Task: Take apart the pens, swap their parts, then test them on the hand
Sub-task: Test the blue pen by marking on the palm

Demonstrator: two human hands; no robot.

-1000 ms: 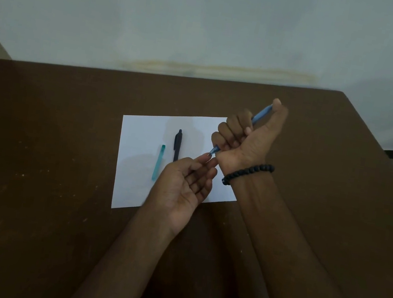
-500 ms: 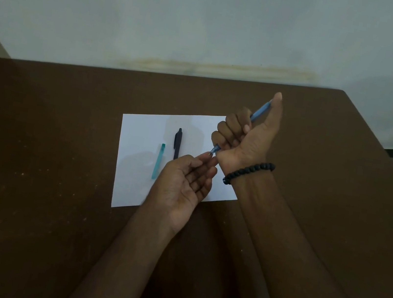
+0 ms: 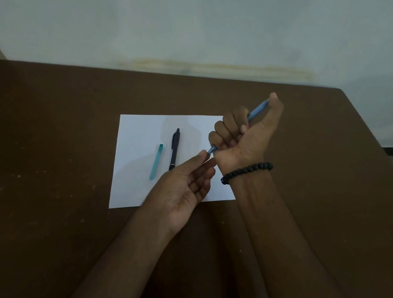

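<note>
1. The right hand (image 3: 241, 133) is curled into a fist round a light blue pen (image 3: 256, 112). The thumb presses on the pen's top end.
2. The blue pen tilts. Its tip pokes out under the fist and touches a fingertip of the left hand (image 3: 183, 190).
3. The left hand is palm up with loose, relaxed fingers. It holds nothing.
4. A white sheet of paper (image 3: 141, 135) lies on the brown table (image 3: 35, 149). It carries two things.
5. A black pen (image 3: 174, 149) lies on the paper, just left of the hands.
6. A small teal pen part (image 3: 155, 164) lies beside the black pen, on its left. They do not touch.
7. A black bead bracelet (image 3: 248, 171) sits on the right wrist.
8. The fist hides the middle of the blue pen.
9. The left hand covers the black pen's low end and part of the paper.
10. The room is dim, so I cannot tell if the tip leaves a mark on the finger.
</note>
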